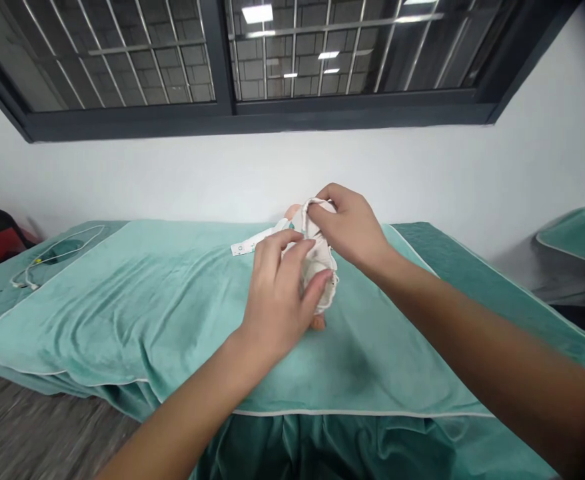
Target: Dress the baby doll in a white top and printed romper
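Teal bedding (137,313) carries a doll (317,267); left hand (277,300) and right hand (350,227) pinch its unlabelled white garment (252,241).

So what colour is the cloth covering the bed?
Teal green with a thin white edge, the cloth shows best in the head view.

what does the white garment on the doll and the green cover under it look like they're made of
The white garment, pinched by the left hand and right hand, looks like thin, matte knit cotton: it creases softly and carries a small print. The green cover looks like plush velour or terry, with a slight sheen, soft folds and white piping. The doll is mostly hidden; its peach skin suggests plastic or vinyl.
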Demonstrator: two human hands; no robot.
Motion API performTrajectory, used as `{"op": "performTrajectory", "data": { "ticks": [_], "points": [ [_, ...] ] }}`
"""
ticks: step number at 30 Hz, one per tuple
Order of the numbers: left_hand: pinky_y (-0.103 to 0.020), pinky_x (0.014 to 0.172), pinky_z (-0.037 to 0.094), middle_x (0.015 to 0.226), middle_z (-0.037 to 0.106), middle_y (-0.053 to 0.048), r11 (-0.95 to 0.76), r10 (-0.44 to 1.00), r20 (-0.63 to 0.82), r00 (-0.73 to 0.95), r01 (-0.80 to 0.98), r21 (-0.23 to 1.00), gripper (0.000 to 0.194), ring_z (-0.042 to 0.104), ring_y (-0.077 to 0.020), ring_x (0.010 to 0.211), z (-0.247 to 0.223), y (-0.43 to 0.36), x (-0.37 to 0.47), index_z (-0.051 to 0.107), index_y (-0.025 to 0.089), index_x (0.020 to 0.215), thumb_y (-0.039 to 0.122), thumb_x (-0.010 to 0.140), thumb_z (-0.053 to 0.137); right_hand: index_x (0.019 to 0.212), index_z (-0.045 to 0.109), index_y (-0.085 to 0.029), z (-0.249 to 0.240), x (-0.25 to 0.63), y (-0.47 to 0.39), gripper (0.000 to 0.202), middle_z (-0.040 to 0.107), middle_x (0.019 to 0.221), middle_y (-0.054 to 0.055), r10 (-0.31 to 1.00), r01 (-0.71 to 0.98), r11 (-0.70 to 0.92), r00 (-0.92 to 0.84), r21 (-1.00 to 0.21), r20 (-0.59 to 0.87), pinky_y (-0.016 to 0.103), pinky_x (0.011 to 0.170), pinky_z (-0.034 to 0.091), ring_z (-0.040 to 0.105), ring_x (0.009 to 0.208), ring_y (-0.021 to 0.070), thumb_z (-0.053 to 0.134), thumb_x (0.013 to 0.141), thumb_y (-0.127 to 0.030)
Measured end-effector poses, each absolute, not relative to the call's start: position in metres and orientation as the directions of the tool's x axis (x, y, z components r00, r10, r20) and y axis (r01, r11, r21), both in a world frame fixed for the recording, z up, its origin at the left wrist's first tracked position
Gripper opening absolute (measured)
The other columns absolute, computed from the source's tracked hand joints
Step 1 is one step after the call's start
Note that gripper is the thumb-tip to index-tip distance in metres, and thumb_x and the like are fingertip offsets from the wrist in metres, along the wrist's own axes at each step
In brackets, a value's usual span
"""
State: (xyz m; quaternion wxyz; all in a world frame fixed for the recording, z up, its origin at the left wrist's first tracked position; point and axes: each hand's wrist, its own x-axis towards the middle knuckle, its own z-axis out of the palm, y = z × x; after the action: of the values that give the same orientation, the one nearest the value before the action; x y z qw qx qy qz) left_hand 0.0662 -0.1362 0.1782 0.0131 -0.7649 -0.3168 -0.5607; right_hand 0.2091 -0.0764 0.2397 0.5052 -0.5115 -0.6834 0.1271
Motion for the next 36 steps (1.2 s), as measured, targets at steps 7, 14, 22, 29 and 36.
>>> {"op": "performTrajectory", "data": {
  "ticks": [7,14,22,29,36],
  "points": [
    [-0.033,0.073,0.053,0.115,0.062,-0.011,-0.645,0.708,0.632,0.316,0.654,0.395,0.034,0.066,-0.0230,0.090,0.176,-0.131,0.063,0.052,0.022,0.121,0.035,0.091,0.060,0.110,0.069,-0.021,0.243,0.215,-0.074,0.035,0.058,0.067,-0.001,0.958,0.140,0.283,0.003,-0.949,0.286,0.028,0.053,0.040,0.049,0.054,0.0123,0.060,0.076,-0.019],
    [-0.024,0.065,0.045,0.087,0.070,-0.001,-0.470,0.879,0.371,0.299,0.419,0.777,0.023,0.062,-0.0167,0.076,0.204,-0.092,0.034,0.068,0.020,0.099,0.028,0.092,0.049,0.107,0.072,-0.022,0.239,0.222,-0.086,0.029,0.070,0.099,0.005,0.882,0.109,0.414,-0.294,-0.904,0.369,0.030,0.073,0.050,0.062,0.085,0.0181,0.064,0.085,-0.039],
    [-0.020,0.049,0.033,0.061,0.053,0.004,-0.289,0.938,0.307,0.158,-0.132,0.948,0.016,0.047,-0.0088,0.052,0.220,-0.071,0.023,0.060,0.017,0.076,0.032,0.080,0.066,0.088,0.073,-0.021,0.228,0.224,-0.074,0.027,0.060,0.101,0.005,0.818,0.492,0.574,-0.304,-0.655,0.488,0.032,0.080,0.047,0.059,0.094,0.0201,0.072,0.081,-0.047],
    [-0.033,0.074,0.053,0.088,0.074,-0.009,-0.039,0.850,0.190,0.491,-0.301,0.953,0.047,0.070,-0.0248,0.084,0.216,-0.065,0.032,0.069,0.013,0.104,0.053,0.080,0.071,0.088,0.065,-0.020,0.233,0.219,-0.060,0.035,0.063,0.087,0.003,0.864,0.110,0.503,-0.086,-0.857,0.496,0.031,0.075,0.051,0.061,0.083,0.0181,0.068,0.085,-0.055],
    [-0.032,0.072,0.055,0.097,0.076,-0.011,-0.014,0.715,0.063,0.697,-0.076,0.997,0.043,0.071,-0.0248,0.085,0.208,-0.061,0.021,0.071,0.013,0.107,0.037,0.073,0.082,0.092,0.064,-0.021,0.217,0.225,-0.052,0.048,0.067,0.082,0.004,0.943,-0.096,0.299,-0.125,-0.950,0.309,0.029,0.064,0.053,0.064,0.075,0.0176,0.064,0.082,-0.068]
  ]
}}
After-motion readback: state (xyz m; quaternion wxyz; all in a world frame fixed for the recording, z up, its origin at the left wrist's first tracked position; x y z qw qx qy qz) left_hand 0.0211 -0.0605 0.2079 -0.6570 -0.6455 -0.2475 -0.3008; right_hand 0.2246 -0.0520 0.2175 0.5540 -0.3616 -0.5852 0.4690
